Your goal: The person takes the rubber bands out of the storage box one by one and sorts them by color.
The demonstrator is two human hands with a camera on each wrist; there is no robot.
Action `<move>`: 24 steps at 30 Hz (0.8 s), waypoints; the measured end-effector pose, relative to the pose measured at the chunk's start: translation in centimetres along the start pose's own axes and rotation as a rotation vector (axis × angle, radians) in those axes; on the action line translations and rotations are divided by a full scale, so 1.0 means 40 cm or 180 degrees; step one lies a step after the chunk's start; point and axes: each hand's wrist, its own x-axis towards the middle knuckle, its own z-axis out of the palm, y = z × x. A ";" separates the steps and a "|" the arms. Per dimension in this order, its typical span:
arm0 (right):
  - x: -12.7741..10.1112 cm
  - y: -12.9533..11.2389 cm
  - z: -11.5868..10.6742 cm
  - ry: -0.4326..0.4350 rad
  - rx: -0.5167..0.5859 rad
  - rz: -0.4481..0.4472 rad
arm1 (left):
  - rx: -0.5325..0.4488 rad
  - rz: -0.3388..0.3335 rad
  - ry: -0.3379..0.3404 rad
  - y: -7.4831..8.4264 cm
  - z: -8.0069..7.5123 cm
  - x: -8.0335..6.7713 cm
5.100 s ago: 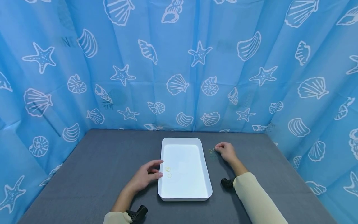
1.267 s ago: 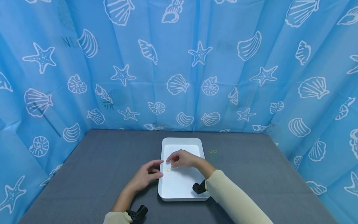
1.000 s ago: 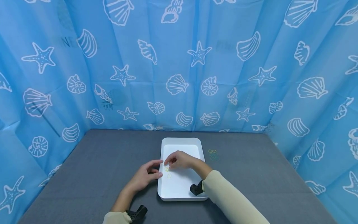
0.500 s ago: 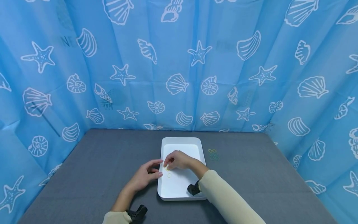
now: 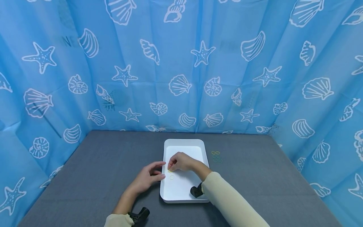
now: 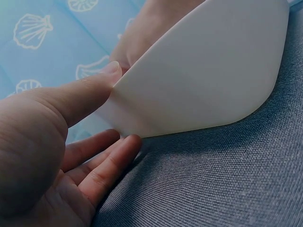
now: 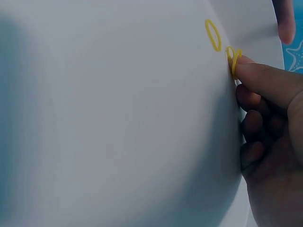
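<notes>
A white tray (image 5: 195,148) lies on the grey cloth. My right hand (image 5: 171,167) reaches over its left part, and the index fingertip (image 7: 253,71) pinches a yellow rubber band (image 7: 235,60) against the tray floor. Two more yellow bands (image 7: 213,35) lie close by. My left hand (image 5: 159,171) rests at the tray's left rim. Its thumb (image 6: 90,92) lies against the rim of the tray wall (image 6: 208,71), and its fingers (image 6: 111,158) lie relaxed on the cloth below.
Several green and yellow rubber bands (image 5: 216,156) lie on the grey table (image 5: 99,164) just right of the tray. Blue shell-print curtains (image 5: 181,63) close in the back and both sides. Black wrist mounts (image 5: 139,216) show at each cuff.
My right hand came from the bands beside the tray to the tray's left part and lowered its fingertips onto the yellow bands there. The left hand has stayed at the rim.
</notes>
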 end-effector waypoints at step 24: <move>-0.020 0.005 -0.030 0.0246 0.0301 -0.0002 | -0.0010 -0.0002 -0.0004 0.000 0.001 -0.002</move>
